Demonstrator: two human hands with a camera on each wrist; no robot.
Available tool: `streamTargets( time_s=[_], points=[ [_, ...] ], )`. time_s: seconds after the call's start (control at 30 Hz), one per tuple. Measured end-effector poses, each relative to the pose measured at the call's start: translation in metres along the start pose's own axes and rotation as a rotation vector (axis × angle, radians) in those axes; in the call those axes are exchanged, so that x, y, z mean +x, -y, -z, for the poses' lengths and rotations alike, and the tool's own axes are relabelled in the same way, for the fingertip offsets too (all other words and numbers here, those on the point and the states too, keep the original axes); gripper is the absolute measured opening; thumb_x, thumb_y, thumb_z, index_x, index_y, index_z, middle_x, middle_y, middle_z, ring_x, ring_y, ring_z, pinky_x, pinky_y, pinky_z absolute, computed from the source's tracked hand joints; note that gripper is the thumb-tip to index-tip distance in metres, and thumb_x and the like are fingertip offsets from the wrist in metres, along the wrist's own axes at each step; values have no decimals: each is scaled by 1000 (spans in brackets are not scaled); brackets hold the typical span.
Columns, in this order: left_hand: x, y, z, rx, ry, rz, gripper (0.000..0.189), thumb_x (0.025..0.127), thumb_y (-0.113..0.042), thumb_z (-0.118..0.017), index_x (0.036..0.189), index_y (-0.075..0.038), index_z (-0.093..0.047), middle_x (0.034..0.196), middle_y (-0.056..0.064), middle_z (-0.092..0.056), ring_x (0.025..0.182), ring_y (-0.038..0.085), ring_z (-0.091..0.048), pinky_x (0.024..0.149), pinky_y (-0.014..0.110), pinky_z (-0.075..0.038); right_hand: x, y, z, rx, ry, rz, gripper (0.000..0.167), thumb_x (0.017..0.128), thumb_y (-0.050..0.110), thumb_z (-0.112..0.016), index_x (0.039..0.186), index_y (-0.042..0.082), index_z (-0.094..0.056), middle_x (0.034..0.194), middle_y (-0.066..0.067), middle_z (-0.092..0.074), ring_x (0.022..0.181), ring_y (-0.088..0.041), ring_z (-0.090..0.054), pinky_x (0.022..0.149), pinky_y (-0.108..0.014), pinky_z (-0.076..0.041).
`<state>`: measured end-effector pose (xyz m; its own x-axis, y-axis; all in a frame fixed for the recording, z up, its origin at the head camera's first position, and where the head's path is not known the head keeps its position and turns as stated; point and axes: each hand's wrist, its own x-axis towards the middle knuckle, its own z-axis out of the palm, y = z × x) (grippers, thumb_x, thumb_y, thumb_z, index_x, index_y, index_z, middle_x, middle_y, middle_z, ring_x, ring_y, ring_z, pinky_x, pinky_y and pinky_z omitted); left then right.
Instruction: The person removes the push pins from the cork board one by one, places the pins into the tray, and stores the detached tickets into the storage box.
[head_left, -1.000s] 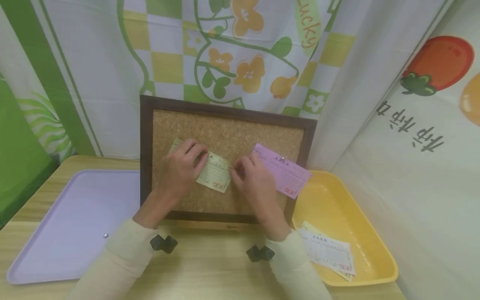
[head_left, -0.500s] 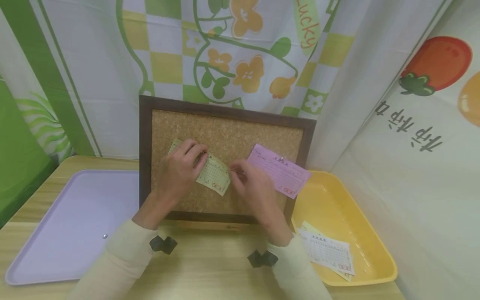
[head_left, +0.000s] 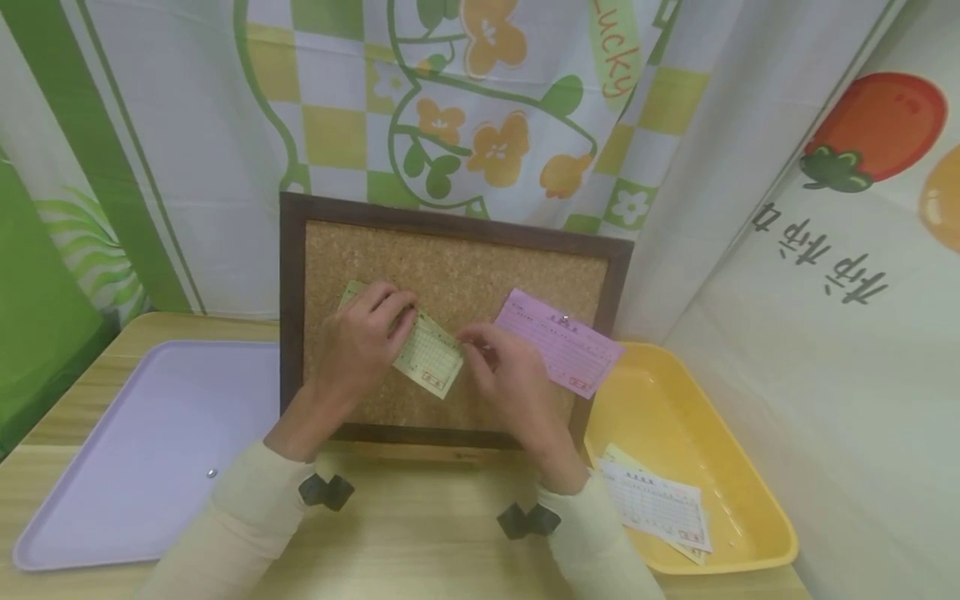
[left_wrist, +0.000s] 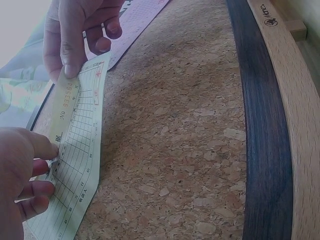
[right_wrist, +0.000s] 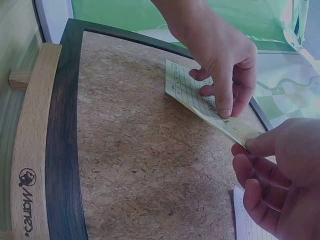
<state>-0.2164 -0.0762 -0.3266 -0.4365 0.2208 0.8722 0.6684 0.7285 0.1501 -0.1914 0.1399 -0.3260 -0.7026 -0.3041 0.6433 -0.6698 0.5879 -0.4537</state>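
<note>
A pale yellow-green receipt slip lies slantwise against the cork board. My left hand holds it at the upper edge with thumb and fingers, covering part of the left half. In the left wrist view a small shiny bit shows by the left fingers, too hidden to identify. My right hand pinches the slip's upper right corner between thumb and index finger. That end stands off the cork in the right wrist view. Just beyond the right hand, a pink receipt slip hangs tilted under a silver pushpin.
The board's dark frame leans upright on the wooden table. To the left lies a lilac tray with one small silver pin. A yellow tray at right holds white and yellow slips. Patterned curtains hang behind.
The right hand has shifted slightly down, and the slip's right end has swung lower with it. The left hand has stayed almost still.
</note>
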Motion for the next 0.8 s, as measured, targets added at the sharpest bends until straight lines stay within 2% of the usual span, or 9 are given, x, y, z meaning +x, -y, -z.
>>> streamTargets(
  time_s=[0.57, 0.8],
  points=[
    [-3, 0, 1, 9, 9, 5, 11, 93, -3, -75, 103, 1, -75, 94, 12, -68, 72, 25, -68, 48, 30, -54, -1, 2, 0, 28, 16, 0, 15, 95, -2, -70, 108, 5, -73, 105, -6, -74, 85, -13, -69, 72, -25, -58],
    [-3, 1, 0, -13, 1, -17, 11, 92, -1, -75, 103, 2, -74, 94, 12, -68, 74, 25, -67, 55, 33, -58, -2, 2, 0, 51, 40, -14, 16, 96, -2, -69, 110, 4, -73, 105, -6, -74, 83, -12, -68, 72, -25, -58]
  ],
)
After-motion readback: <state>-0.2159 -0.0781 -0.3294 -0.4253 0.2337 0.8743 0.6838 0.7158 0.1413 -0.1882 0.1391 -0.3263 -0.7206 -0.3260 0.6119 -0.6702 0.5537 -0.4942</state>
